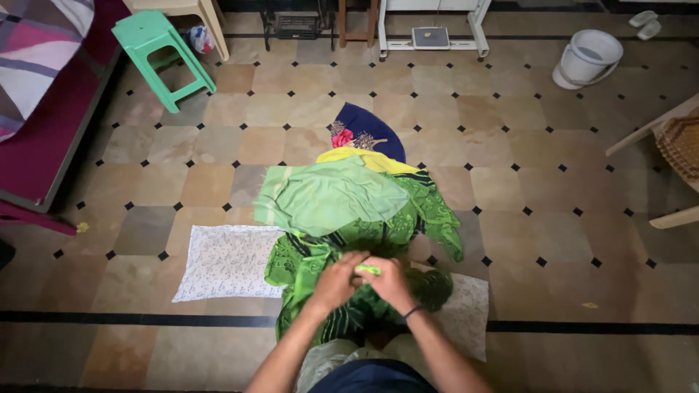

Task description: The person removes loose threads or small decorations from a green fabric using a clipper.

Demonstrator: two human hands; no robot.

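A heap of clothes lies on the tiled floor in front of me. A pale green cloth (328,195) sits on top of a green patterned garment (306,262). Behind them lie a yellow piece (364,157) and a dark blue embroidered cloth (364,127). My left hand (336,280) and my right hand (389,282) meet over the near part of the green patterned garment. Both pinch a small bright green bit of fabric (368,270) between them. A dark band circles my right wrist.
A white printed sheet (226,262) is spread on the floor under the heap. A green plastic stool (162,51) stands far left beside a bed (36,124). A white bucket (588,57) is far right, and a wooden chair (670,145) at the right edge.
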